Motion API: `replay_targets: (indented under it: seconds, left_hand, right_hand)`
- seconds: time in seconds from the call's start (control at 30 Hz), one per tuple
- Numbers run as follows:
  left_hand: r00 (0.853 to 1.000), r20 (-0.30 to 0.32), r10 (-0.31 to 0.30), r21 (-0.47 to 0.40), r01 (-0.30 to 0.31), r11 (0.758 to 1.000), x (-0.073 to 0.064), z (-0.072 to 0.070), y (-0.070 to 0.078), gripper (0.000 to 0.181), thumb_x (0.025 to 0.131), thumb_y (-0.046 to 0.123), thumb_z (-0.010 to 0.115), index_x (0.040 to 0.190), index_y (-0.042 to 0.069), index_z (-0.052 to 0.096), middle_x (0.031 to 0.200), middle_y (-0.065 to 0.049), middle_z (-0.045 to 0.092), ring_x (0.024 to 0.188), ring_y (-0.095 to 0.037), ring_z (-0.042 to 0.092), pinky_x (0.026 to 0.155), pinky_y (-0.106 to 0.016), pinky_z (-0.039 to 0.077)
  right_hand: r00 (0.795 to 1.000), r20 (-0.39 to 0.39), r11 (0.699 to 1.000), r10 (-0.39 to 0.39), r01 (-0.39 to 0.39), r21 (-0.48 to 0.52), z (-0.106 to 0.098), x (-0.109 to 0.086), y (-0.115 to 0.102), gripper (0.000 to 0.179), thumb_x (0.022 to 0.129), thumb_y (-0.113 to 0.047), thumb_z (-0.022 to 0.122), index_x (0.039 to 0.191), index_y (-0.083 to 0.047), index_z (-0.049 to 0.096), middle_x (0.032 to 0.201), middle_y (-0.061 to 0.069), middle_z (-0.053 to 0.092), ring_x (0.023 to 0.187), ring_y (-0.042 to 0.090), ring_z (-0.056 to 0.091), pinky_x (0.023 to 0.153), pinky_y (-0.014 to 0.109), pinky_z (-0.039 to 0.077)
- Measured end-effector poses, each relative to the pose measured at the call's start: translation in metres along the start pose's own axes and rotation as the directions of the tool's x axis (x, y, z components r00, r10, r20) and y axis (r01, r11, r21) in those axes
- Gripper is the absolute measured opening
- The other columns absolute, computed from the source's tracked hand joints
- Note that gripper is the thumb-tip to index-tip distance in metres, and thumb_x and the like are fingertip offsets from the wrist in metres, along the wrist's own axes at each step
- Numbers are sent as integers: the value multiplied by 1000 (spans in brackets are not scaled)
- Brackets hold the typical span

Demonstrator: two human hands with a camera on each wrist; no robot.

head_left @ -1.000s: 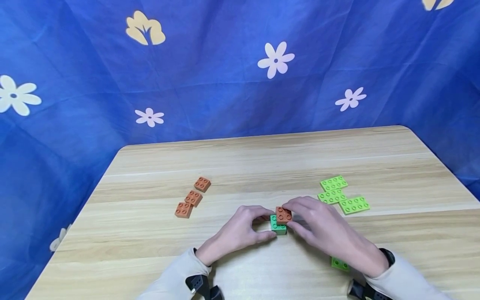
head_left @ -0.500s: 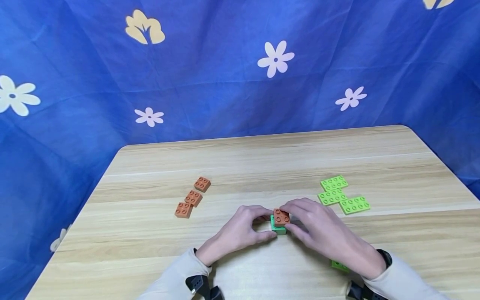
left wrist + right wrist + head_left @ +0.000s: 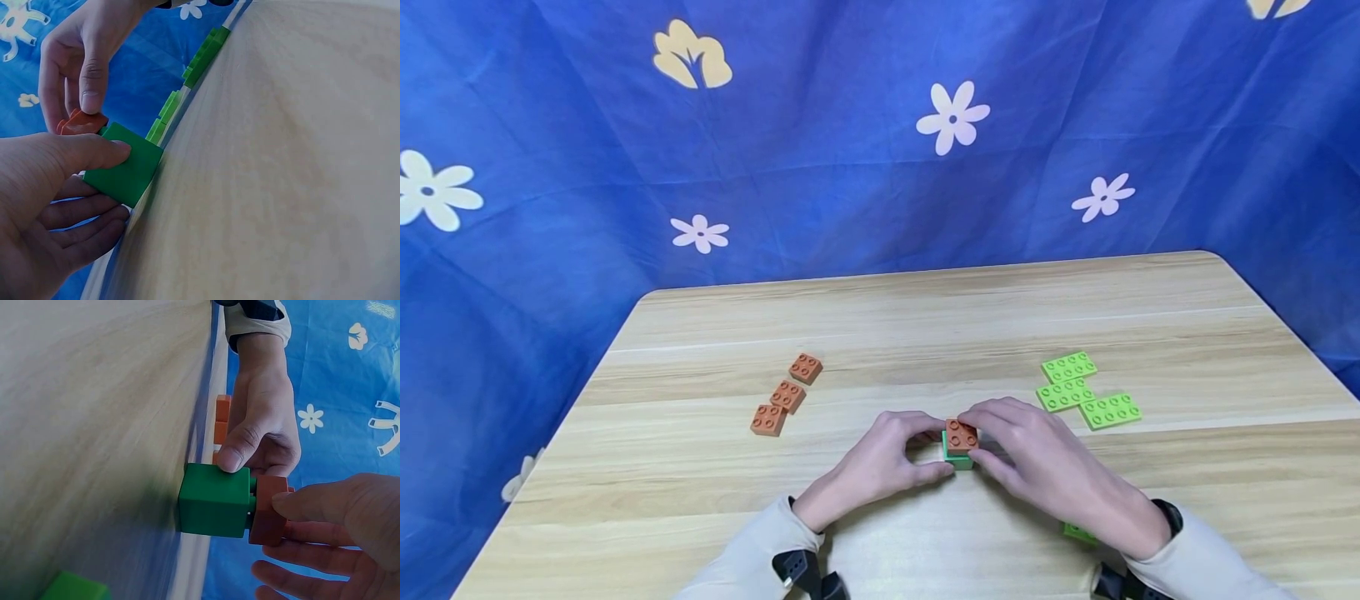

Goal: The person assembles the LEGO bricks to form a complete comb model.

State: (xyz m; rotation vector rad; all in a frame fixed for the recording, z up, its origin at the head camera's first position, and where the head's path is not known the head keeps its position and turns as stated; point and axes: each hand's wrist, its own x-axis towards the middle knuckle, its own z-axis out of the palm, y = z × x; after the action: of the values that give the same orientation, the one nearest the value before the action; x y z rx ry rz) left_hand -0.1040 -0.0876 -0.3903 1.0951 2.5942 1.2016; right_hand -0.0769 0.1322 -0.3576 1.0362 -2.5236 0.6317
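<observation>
Near the front of the table, a taller green building block (image 3: 958, 463) stands upright. My left hand (image 3: 891, 457) grips it from the left, thumb on the near side, fingers reaching round the far side. Over its top sits a brown-orange four-stud brick (image 3: 962, 437), which my right hand (image 3: 1033, 462) pinches between thumb and fingers. In the right wrist view the brick (image 3: 269, 509) lines up with the green block (image 3: 214, 500), and the block's studs show in a narrow gap between them. The left wrist view shows my left thumb flat against the green block (image 3: 128, 165).
Three more brown-orange bricks (image 3: 787, 397) lie in a slanting row at the left. At the right are three flat light green eight-stud plates (image 3: 1065, 394). Another green piece (image 3: 1078, 533) is partly hidden under my right forearm. A blue flowered cloth (image 3: 850, 150) hangs behind the table.
My right hand has carried the brown-orange brick slightly left and toward me, so it now covers nearly all of the green block's top. The left hand has kept its place.
</observation>
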Motion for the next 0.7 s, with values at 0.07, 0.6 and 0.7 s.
replay_targets:
  seconds: [0.07,0.6,0.7]
  left_hand:
    - [1000,1,-2,0,2,1000,0,0,0,40,77,17,81,113,5,69,101,-2,71,90,-9,64,83,-22,52]
    - [1000,3,10,1,-10,1000,0,0,0,36,78,16,80,110,5,70,101,-3,71,89,-10,64,82,-22,53]
    - [1000,3,10,0,-10,1000,0,0,0,35,78,16,80,109,5,70,101,-2,71,89,-10,64,82,-22,53]
  right_hand:
    - [1000,1,1000,-2,2,-2,0,0,0,35,78,-18,80,109,-7,69,103,3,70,99,19,65,86,36,55]
    - [1000,17,1000,-13,13,-4,0,0,-2,35,80,-20,78,111,-6,68,105,3,69,100,19,65,88,37,53]
    - [1000,18,1000,-19,19,-6,0,1,-2,36,80,-21,78,111,-6,68,105,3,69,99,19,65,88,36,53]
